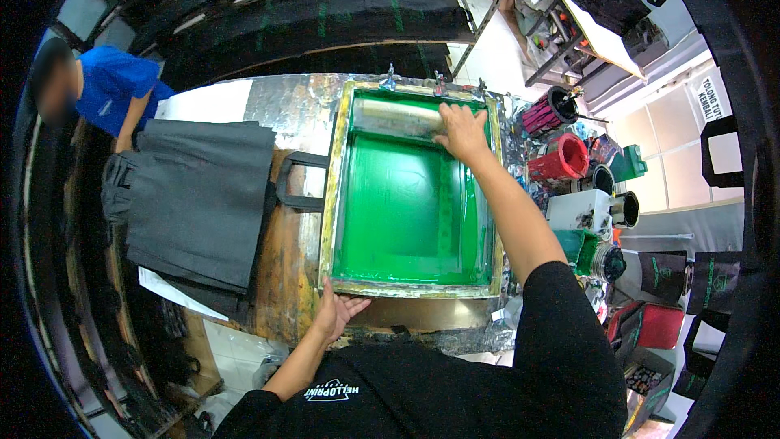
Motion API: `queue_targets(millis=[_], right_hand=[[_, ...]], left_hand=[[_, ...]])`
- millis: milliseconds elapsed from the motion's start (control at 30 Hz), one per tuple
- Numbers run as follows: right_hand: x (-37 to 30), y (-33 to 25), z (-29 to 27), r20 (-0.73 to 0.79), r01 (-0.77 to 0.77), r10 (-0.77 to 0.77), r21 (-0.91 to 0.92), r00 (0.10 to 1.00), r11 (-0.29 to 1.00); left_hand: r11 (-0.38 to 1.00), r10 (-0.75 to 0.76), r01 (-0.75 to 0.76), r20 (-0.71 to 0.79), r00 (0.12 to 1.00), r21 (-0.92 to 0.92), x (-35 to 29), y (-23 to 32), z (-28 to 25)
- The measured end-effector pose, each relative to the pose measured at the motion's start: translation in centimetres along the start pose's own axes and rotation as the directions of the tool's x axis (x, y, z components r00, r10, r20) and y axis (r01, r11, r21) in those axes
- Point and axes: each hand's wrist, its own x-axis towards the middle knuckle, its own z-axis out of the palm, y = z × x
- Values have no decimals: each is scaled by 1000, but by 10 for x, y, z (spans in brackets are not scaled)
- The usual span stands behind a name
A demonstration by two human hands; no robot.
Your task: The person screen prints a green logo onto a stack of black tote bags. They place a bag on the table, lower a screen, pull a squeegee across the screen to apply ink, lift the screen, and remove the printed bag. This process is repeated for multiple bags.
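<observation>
While right hand [465, 133] clamps squeegee [396, 119], left hand [331, 318] touches frame [329, 232], hold unclear, dark bags [199, 203] leftward, red pot [551, 166] rightward

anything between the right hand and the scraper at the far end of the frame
Nothing visible: the right hand is already on the scraper's right end. The left hand is at the near left corner of the frame, well away.
</observation>
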Motion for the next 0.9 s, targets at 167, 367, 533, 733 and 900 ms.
queue_targets(millis=[167,367,533,733,900], right_hand=[[45,26,1,31,17,-17,-3,999,1000],[66,27,-23,130,16,-22,44,991,999],[43,22,-17,-84,27,-32,-51,996,998],[13,5,23,-198,-1,-27,-137,980,991],[15,3,20,-236,44,-68,-106,969,993]], left_hand=[[997,-51,54,-66,997,46,2,3,5],[858,-458,478,-143,877,185,22,22,-31],[589,-203,160,-46,978,792,48,111,5],[-378,680,-433,563,470,818,149,214,128],[-698,592,-139,675,440,703,258,240,154]])
